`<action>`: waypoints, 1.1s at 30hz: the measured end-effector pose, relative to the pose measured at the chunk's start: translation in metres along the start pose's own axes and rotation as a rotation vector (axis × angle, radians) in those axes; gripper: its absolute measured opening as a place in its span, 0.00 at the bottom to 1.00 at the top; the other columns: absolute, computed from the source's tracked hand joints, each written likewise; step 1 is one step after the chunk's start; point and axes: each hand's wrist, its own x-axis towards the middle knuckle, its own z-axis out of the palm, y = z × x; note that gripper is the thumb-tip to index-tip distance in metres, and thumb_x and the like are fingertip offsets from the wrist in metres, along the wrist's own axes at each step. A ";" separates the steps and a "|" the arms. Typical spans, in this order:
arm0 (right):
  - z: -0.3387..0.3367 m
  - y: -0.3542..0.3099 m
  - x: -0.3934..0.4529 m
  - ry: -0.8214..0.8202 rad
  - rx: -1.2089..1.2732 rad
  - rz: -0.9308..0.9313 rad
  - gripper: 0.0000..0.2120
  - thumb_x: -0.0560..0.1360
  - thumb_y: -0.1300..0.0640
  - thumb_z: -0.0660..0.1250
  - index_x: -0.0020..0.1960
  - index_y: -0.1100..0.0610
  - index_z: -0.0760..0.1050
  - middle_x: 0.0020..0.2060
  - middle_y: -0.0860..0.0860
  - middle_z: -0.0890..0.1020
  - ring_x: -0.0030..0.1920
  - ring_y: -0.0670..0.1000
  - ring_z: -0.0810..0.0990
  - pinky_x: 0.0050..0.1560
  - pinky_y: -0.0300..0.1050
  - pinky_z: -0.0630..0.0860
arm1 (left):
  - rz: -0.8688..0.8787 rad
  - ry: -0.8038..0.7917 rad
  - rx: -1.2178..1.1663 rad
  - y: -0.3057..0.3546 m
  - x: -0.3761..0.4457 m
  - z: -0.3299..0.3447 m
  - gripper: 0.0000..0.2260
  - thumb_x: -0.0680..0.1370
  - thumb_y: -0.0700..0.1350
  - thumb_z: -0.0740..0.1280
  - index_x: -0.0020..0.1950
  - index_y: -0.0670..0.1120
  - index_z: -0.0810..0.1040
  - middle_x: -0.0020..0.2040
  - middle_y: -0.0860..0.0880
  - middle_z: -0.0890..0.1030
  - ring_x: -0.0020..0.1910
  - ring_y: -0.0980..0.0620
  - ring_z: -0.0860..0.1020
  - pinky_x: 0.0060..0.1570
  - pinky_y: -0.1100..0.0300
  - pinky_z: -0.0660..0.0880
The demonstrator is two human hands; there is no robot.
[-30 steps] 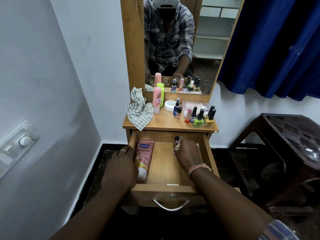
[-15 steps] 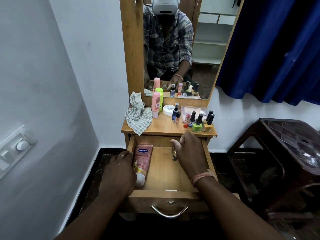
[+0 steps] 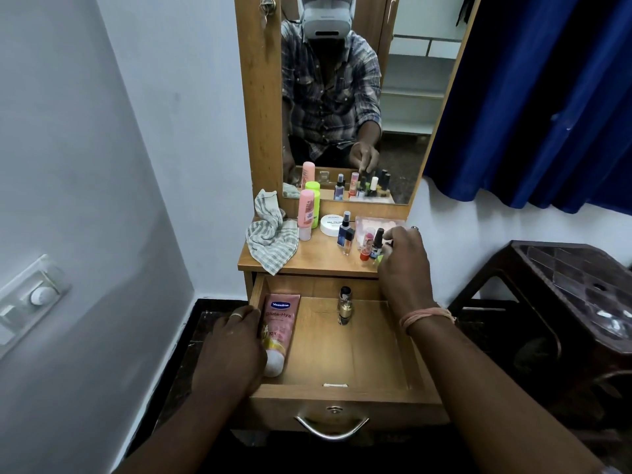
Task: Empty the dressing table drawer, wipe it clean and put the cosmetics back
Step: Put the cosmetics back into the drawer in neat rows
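The open drawer point(image 3: 345, 340) holds a pink lotion tube point(image 3: 278, 328) along its left wall and a small gold bottle point(image 3: 344, 304) near its back. The left hand point(image 3: 236, 350) rests curled against the tube, soft and light, probably best gripped mid-body. Above the drawer, on the counter point(image 3: 318, 265), the right hand point(image 3: 403, 258) reaches among small nail polish bottles point(image 3: 376, 242); these look like glass, slick and tippy, best pinched by the cap, though whether its fingers have closed on one cannot be told.

There is only one view, from the person's head. It looks forward and down, close above the open light-brown wooden drawer point(image 3: 345, 354), and faces the tall wood-framed mirror point(image 3: 403, 97) behind the bench.
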 end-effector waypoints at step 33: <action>0.084 -0.024 -0.055 -0.382 -0.207 -0.198 0.04 0.78 0.58 0.70 0.50 0.51 0.78 0.44 0.49 0.80 0.40 0.46 0.79 0.40 0.45 0.80 | -0.019 0.011 -0.038 -0.002 0.001 0.003 0.26 0.75 0.46 0.63 0.74 0.52 0.72 0.74 0.51 0.72 0.69 0.47 0.71 0.66 0.52 0.73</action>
